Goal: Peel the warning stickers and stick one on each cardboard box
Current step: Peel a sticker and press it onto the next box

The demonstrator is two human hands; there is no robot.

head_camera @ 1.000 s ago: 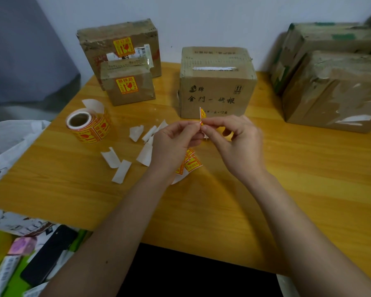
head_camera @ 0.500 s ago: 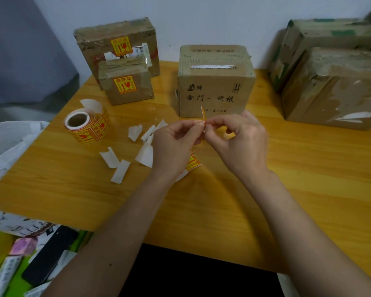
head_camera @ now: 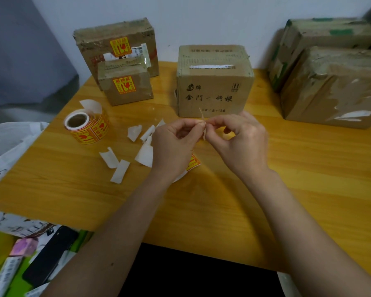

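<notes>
I count two boxes stickered, three bare; left hand (head_camera: pixel 171 144) and right hand (head_camera: pixel 241 139) pinch a sticker (head_camera: pixel 202 123) mid-peel.

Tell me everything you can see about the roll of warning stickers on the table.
The sticker roll lies on its side on the wooden table, left of the hands and in front of the two small stickered boxes. It looks like paper wound on a pale core with a brown hollow centre. Its outer face shows yellow stickers with red borders and red print. A curl of bare white backing stands up from its top. Nothing but the table touches it.
</notes>
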